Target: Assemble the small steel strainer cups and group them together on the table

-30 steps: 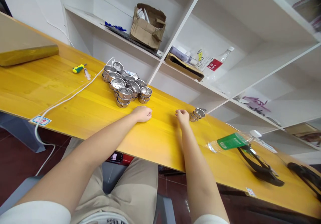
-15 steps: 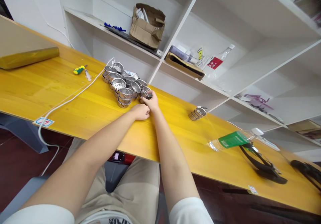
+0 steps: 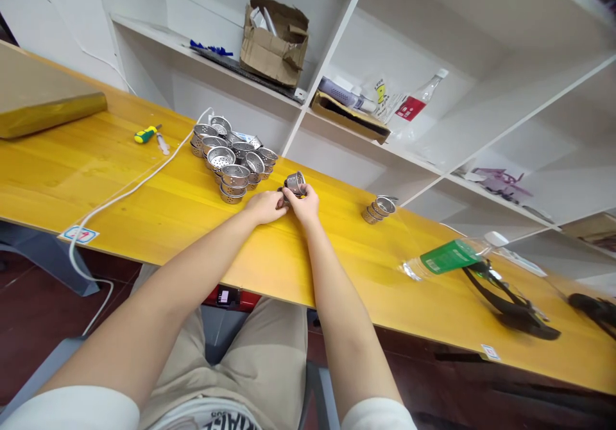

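Note:
My right hand [image 3: 304, 204] grips a small perforated metal sink strainer basket [image 3: 294, 183], thumb and fingers closed on its side. The basket tilts, its open mouth facing up and to the right. Close against it, my left hand [image 3: 267, 207] is closed, its fingertips on dark metal at the basket's lower end. Whether that is a second nested basket I cannot tell, as the fingers hide it. Left of the hands stands a cluster of several similar strainer baskets [image 3: 235, 176], many stacked in one another. Farther right is a separate small stack of strainer baskets [image 3: 379, 210].
A white cable [image 3: 139, 180] crosses the yellow table [image 3: 158, 224] on the left, near a screwdriver [image 3: 145, 135]. At the right lie a green-labelled bottle [image 3: 450, 256] and a black strap [image 3: 514, 311]. White shelves [image 3: 308, 112] with a torn cardboard box [image 3: 272, 51] border the back.
The strainer basket in my right hand has moved right, away from the cluster, and tipped over sideways. My left hand stays beside it, with its fingertips now at the basket's lower end.

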Demonstrator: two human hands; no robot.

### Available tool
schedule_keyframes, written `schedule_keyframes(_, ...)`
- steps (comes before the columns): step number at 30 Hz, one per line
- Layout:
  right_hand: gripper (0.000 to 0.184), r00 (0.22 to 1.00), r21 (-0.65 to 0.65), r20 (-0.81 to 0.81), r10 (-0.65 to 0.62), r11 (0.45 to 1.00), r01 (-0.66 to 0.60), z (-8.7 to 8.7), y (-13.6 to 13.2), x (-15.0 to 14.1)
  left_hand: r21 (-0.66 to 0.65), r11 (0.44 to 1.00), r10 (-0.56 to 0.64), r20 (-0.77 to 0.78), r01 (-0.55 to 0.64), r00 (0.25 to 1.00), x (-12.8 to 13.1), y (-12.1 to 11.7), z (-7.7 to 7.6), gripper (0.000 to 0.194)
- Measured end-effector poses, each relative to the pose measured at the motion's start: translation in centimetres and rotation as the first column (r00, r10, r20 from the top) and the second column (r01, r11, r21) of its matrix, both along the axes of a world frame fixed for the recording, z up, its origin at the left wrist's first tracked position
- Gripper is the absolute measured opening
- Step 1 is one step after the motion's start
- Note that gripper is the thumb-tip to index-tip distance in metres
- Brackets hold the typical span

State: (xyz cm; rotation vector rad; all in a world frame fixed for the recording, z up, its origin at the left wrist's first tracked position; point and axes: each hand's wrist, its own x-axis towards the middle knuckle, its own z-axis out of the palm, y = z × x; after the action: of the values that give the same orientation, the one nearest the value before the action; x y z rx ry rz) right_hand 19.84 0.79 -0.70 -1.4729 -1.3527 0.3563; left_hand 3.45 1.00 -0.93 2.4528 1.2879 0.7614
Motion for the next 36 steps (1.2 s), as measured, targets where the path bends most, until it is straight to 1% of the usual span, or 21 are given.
schedule_keyframes(2, 0.048, 0.999, 0.001, -0.045, 0.015, 1.000, -0.015, -0.1, 0.2, -0.3, 0.007, 1.000, 0.021, 0.002, -0.021, 1.000, 0.0, -0.1, 0.2, 0.023)
schedule_keyframes(4, 0.048, 0.986, 0.014, -0.161, 0.037, 0.999, -0.036, -0.2, 0.4, -0.5, 0.002, 0.999, 0.046, -0.003, -0.046, 0.999, 0.0, -0.1, 0.3, 0.021)
schedule_keyframes(6, 0.049, 0.938, 0.036, -0.334, 0.087, 0.996, -0.080, -0.3, 0.6, -0.7, -0.013, 0.998, 0.058, -0.010, -0.058, 0.998, 0.1, -0.2, 0.4, 0.020)
schedule_keyframes(8, 0.050, 0.868, 0.061, -0.476, 0.141, 0.990, -0.127, -0.2, 0.8, -0.6, -0.025, 0.997, 0.066, -0.021, -0.067, 0.998, 0.2, -0.3, 0.5, 0.020)
schedule_keyframes(9, 0.050, 0.844, 0.063, -0.514, 0.151, 0.988, -0.139, -0.2, 0.8, -0.5, -0.029, 0.997, 0.073, -0.029, -0.074, 0.997, 0.2, -0.3, 0.5, 0.022)
schedule_keyframes(10, 0.050, 0.837, 0.055, -0.528, 0.144, 0.989, -0.135, -0.1, 0.9, -0.3, -0.032, 0.996, 0.081, -0.040, -0.082, 0.996, 0.2, -0.3, 0.6, 0.024)
schedule_keyframes(11, 0.050, 0.847, 0.038, -0.518, 0.119, 0.992, -0.117, -0.1, 0.9, -0.1, -0.036, 0.995, 0.090, -0.050, -0.092, 0.995, 0.2, -0.3, 0.5, 0.027)
schedule_keyframes(13, 0.049, 0.894, -0.018, -0.446, 0.042, 0.998, -0.055, 0.0, 0.9, 0.5, -0.040, 0.994, 0.096, -0.067, -0.099, 0.993, 0.2, -0.2, 0.5, 0.033)
schedule_keyframes(15, 0.047, 0.944, -0.089, -0.328, -0.046, 0.996, 0.018, 0.0, 0.8, 1.1, -0.043, 0.994, 0.098, -0.068, -0.102, 0.993, 0.2, -0.1, 0.4, 0.035)
schedule_keyframes(17, 0.044, 0.979, -0.163, -0.176, -0.104, 0.984, 0.075, 0.1, 0.7, 1.6, -0.044, 0.994, 0.099, -0.056, -0.102, 0.993, 0.2, 0.0, 0.2, 0.037)
schedule_keyframes(20, 0.042, 0.990, -0.224, 0.036, -0.136, 0.964, 0.141, 0.2, 0.5, 1.7, -0.024, 0.994, 0.101, -0.041, -0.102, 0.994, 0.2, 0.2, 0.1, 0.041)
schedule_keyframes(22, 0.040, 0.986, -0.219, 0.105, -0.126, 0.964, 0.147, 0.2, 0.4, 1.6, -0.004, 0.995, 0.102, -0.034, -0.102, 0.994, 0.1, 0.3, 0.0, 0.043)
schedule_keyframes(25, 0.041, 0.986, -0.175, 0.117, -0.119, 0.975, 0.139, 0.0, 0.3, 1.5, 0.014, 0.995, 0.098, -0.032, -0.098, 0.995, 0.1, 0.4, -0.1, 0.043)
schedule_keyframes(29, 0.043, 0.978, -0.085, 0.061, -0.199, 0.975, 0.204, 0.0, 0.6, 1.8, 0.024, 0.997, 0.078, -0.003, -0.077, 0.997, 0.1, 0.6, -0.2, 0.035)
schedule_keyframes(32, 0.043, 0.975, 0.015, 0.006, -0.224, 0.975, 0.223, 0.2, 0.6, 2.0, 0.088, 0.995, 0.034, 0.108, -0.043, 0.994, 0.3, 0.3, 0.0, 0.023)
schedule_keyframes(34, 0.042, 0.975, 0.086, -0.029, -0.220, 0.971, 0.222, 0.4, 0.5, 1.8, 0.135, 0.990, 0.016, 0.206, -0.044, 0.978, 0.4, -0.2, 0.4, 0.017)
schedule_keyframes(36, 0.040, 0.978, 0.141, -0.049, -0.202, 0.968, 0.207, 0.8, 0.3, 1.4, 0.150, 0.987, 0.006, 0.300, -0.054, 0.954, 0.6, -0.8, 0.9, 0.020)
